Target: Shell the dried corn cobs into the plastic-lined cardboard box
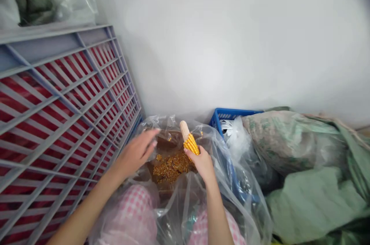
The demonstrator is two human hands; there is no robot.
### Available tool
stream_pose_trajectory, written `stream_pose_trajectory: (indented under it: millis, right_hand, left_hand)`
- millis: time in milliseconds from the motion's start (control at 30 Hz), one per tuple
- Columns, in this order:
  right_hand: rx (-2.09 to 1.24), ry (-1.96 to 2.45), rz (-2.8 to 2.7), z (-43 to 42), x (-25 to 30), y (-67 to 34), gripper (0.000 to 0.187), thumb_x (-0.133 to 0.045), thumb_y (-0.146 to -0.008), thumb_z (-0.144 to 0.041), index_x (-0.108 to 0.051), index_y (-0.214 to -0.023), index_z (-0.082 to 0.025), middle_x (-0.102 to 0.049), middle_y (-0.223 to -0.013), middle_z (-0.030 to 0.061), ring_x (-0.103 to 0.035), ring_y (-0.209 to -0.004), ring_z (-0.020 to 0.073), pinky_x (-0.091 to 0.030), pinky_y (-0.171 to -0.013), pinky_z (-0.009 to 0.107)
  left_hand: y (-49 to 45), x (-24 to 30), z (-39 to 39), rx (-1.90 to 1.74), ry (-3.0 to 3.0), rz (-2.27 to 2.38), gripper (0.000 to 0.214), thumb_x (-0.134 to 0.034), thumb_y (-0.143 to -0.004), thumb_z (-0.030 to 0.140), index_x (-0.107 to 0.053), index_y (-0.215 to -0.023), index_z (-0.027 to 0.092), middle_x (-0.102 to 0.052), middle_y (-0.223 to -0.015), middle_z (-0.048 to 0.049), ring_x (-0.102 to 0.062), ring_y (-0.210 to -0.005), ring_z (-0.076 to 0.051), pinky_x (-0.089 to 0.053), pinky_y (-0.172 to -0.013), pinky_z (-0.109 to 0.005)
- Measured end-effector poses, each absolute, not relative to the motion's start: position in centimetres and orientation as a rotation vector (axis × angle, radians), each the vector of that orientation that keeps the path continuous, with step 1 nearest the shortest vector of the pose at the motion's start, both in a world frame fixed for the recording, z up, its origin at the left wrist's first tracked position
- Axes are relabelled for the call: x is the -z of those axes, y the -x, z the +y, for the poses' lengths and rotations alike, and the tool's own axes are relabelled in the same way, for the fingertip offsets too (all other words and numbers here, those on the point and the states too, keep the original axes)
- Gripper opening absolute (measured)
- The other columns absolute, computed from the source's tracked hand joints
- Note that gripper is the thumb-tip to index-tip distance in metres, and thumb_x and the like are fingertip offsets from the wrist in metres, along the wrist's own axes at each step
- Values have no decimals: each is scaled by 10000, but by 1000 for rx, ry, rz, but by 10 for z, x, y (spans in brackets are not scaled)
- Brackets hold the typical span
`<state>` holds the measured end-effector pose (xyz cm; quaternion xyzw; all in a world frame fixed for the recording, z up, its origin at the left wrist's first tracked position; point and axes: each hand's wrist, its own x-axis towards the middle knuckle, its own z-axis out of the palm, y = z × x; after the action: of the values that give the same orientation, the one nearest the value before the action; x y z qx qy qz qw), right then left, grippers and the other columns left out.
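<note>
My right hand (203, 163) grips a corn cob (191, 144) by its lower end. Yellow kernels cover the part near my fingers, while the upper tip is bare and pale. To the left, my left hand (140, 150) hovers with its fingers stretched out, apart from the cob and holding nothing. Below both hands, loose corn kernels (172, 168) lie in a brown container lined with a clear plastic bag (228, 156). Part of the kernel pile is hidden behind the plastic and my right hand.
A large grey plastic crate (95, 71) with red contents rises close on the left. On the right stand a blue basket (228, 113) holding plastic bags, and green sacks (315, 202). A white wall (231, 44) closes off the back. My knees in pink checked cloth (135, 206) are below.
</note>
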<state>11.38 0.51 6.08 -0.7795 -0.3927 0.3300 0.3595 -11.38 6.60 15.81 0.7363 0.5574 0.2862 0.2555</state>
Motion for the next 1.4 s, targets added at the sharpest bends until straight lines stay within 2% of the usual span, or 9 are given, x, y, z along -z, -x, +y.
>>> stream_pose_trajectory:
  millis: [267,367,467,667,833,967,1067,1200,1400]
  right_hand:
    - [-826,2023,-1059,4,-57,-114,432,-514,-638,-592,-564,-794,-192,-620,-694,34,-553,-643,173,-353,-576,245]
    - [-835,2005,-1092,5,-57,-113,425,-510,-643,-593,-556,-787,-196,-623,-705,34,-559,-654,174,-354,-582,245]
    - [-828,1987,-1104,6,-57,-111,427,-507,-644,-595,-556,-784,-194,-622,-711,40,-560,-653,171,-351,-583,243]
    - [-855,1981,-1138,3,-59,-109,427,-507,-647,-592,-554,-797,-196,-625,-720,42,-563,-667,174,-340,-579,237]
    - [-844,2052,-1154,1,-61,-111,418,-513,-652,-571,-558,-808,-186,-631,-726,47,-572,-681,172,-341,-580,226]
    - [-828,2072,-1173,2,-62,-110,412,-498,-667,-570,-561,-823,-193,-636,-735,46,-579,-685,172,-350,-581,223]
    - [-837,2095,-1191,1,-65,-108,407,-508,-658,-569,-558,-809,-194,-637,-733,46,-582,-680,174,-351,-575,223]
    - [-835,2107,-1200,3,-67,-106,400,-513,-659,-560,-554,-810,-192,-640,-750,47,-586,-698,177,-354,-580,222]
    - [-872,2072,-1196,7,-65,-108,386,-492,-686,-543,-555,-852,-200,-644,-762,35,-586,-693,169,-365,-584,225]
  left_hand:
    - [108,-169,63,-601,-2042,1381,317,-372,-739,301,-666,-771,187,-671,-776,-74,-620,-807,-162,-489,-698,-234]
    - [118,-188,67,-505,-1910,1308,263,-504,-699,344,-662,-864,216,-643,-598,-11,-621,-619,-171,-492,-671,-275]
    - [127,-182,74,-758,-1752,1287,381,-318,-817,412,-555,-1057,235,-622,-555,8,-595,-535,-151,-486,-680,-346]
    - [143,-118,85,-472,-1940,1575,460,-581,-604,471,-610,-952,171,-586,-1112,-142,-418,-1154,-327,-289,-945,-495]
    - [159,-127,66,-680,-1519,1417,451,-399,-698,599,-579,-699,186,-656,-718,-64,-595,-863,-255,-370,-904,-458]
    - [152,-116,55,-718,-1462,1505,434,-440,-686,585,-539,-594,173,-654,-731,-76,-587,-888,-273,-381,-896,-447]
    - [135,-98,53,-714,-1614,1564,417,-568,-625,511,-613,-870,177,-599,-1092,-108,-444,-1135,-296,-250,-1003,-425]
    - [102,-102,46,-659,-1189,1191,684,-529,-692,509,-271,-1309,364,-149,-1449,-9,-102,-1323,-229,-145,-1038,-437]
    - [61,-141,37,-650,-393,397,543,-284,-832,481,-276,-1332,271,-277,-1406,-77,-212,-1295,-236,-200,-997,-516]
